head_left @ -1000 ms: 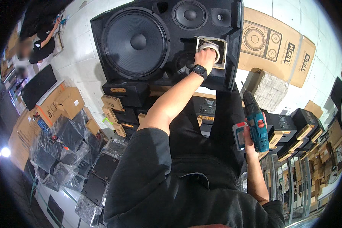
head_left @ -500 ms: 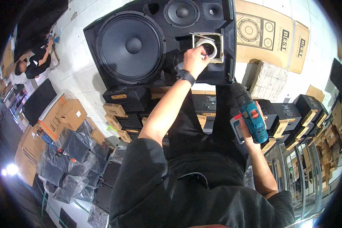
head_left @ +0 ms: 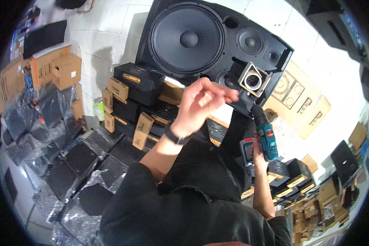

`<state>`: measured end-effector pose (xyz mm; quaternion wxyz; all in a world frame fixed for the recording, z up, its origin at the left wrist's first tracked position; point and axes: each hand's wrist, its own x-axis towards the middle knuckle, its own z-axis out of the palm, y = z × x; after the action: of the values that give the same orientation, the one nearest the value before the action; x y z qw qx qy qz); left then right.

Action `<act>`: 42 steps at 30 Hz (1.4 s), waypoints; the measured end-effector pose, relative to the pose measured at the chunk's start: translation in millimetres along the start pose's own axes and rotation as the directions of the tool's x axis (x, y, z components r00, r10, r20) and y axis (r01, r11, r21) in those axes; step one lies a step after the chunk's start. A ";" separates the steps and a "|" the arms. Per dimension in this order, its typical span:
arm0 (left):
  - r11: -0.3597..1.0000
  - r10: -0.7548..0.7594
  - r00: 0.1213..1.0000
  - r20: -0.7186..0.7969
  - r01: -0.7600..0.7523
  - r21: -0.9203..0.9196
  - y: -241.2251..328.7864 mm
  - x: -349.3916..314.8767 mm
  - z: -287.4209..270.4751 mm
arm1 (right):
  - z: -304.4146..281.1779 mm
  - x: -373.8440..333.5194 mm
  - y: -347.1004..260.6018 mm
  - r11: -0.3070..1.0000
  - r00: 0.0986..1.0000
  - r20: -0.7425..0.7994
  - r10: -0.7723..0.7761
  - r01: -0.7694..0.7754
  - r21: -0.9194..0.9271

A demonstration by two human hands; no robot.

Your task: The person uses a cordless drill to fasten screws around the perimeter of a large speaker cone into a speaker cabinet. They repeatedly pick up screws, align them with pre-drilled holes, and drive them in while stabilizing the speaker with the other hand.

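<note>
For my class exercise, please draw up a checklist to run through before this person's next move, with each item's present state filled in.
1. Drill in a firm-looking grasp: ok; the right hand is wrapped around its handle.
2. Left hand apart from the drill: ok; there is a gap between them.
3. Left hand empty: cannot tell; its fingers are bent and blurred, and could hide something small.
4. White ring inside the open square box: ok.
5. Drill tip off the speaker cabinet: cannot tell; they overlap in this single view.
</note>
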<state>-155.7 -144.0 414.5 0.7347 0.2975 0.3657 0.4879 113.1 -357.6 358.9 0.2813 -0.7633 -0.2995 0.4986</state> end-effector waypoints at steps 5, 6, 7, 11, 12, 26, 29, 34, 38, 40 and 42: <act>0.842 0.510 0.708 0.489 -0.294 -0.453 172.4 -40.7 82.5 | 17.8 -22.6 -36.3 0.968 0.982 -0.056 -0.178 0.185 0.167; 0.823 0.545 0.650 0.530 -0.292 -0.488 196.7 -46.8 87.8 | 23.1 -32.5 -43.6 0.974 0.984 -0.089 -0.155 0.167 0.150; 0.812 0.565 0.602 0.564 -0.285 -0.508 217.3 -50.6 90.8 | 31.7 -38.2 -50.7 0.977 0.981 -0.136 -0.140 0.159 0.142; 0.801 0.590 0.472 0.655 -0.241 -0.548 279.6 -80.6 80.6 | 74.0 -77.3 -65.3 0.978 0.934 -0.307 -0.180 0.203 0.043; 0.802 0.593 0.435 0.677 -0.250 -0.542 292.4 -90.8 78.1 | 84.2 -87.3 -69.3 0.949 0.916 -0.339 -0.215 0.278 0.149; 1.000 0.003 0.967 0.256 -0.007 0.016 235.4 -69.3 -10.3 | 99.8 -170.1 -186.5 0.794 0.837 -0.208 -0.506 0.546 0.266; 0.995 -0.018 0.952 0.306 0.046 -0.085 226.5 -81.2 -4.9 | 91.0 -168.7 -211.4 0.735 0.780 -0.149 -0.608 0.624 0.266; 0.973 -0.063 0.939 0.338 0.133 -0.190 220.1 -103.1 16.9 | 68.3 -160.9 -212.0 0.672 0.727 -0.073 -0.682 0.663 0.330; 0.963 -0.061 0.951 0.303 0.135 -0.232 206.3 -112.2 33.9 | 51.5 -156.0 -195.5 0.695 0.782 -0.026 -0.623 0.568 0.440; 0.965 -0.084 0.954 0.288 0.149 -0.214 202.2 -113.0 38.5 | 46.6 -154.5 -190.6 0.710 0.816 -0.017 -0.577 0.512 0.483; 0.967 -0.100 0.953 0.287 0.161 -0.196 198.5 -109.2 41.7 | 42.2 -152.1 -190.2 0.723 0.797 -0.040 -0.602 0.566 0.396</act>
<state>-248.4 -180.5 622.2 0.8371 0.2555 0.2235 0.4290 -9.0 -338.3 573.0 0.5552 -0.5349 -0.4324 0.4677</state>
